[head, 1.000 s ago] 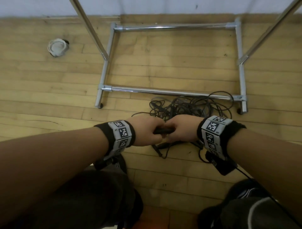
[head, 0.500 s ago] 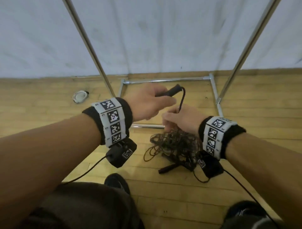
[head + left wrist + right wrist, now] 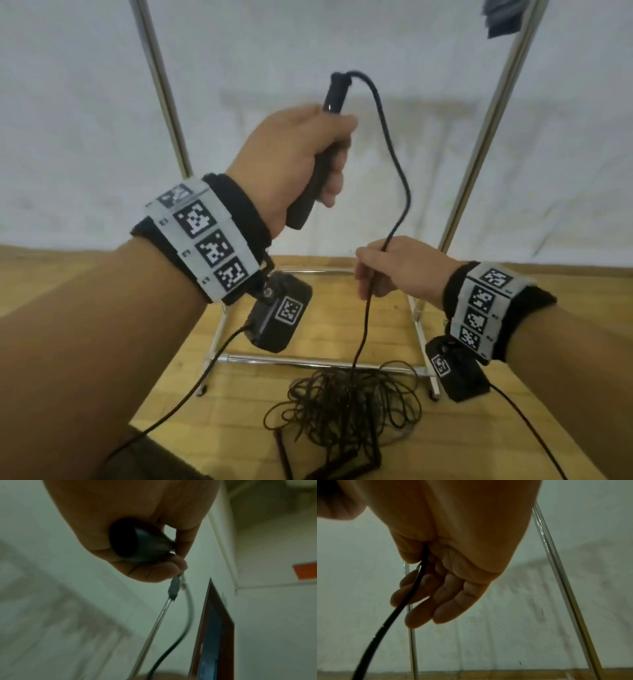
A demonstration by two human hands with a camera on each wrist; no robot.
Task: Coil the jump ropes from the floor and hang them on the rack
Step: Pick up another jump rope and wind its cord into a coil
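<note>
Fingers (image 3: 329, 178) wrap handle (image 3: 318, 150); right fingers (image 3: 419, 591) loosely pinch cord (image 3: 399, 192).

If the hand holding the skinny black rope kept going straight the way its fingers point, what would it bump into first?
Probably the tangled rope pile on the floor. In the head view the right hand pinches the cord with fingers pointing mostly down; nothing else shows in that line, though depth is hard to judge.
</note>
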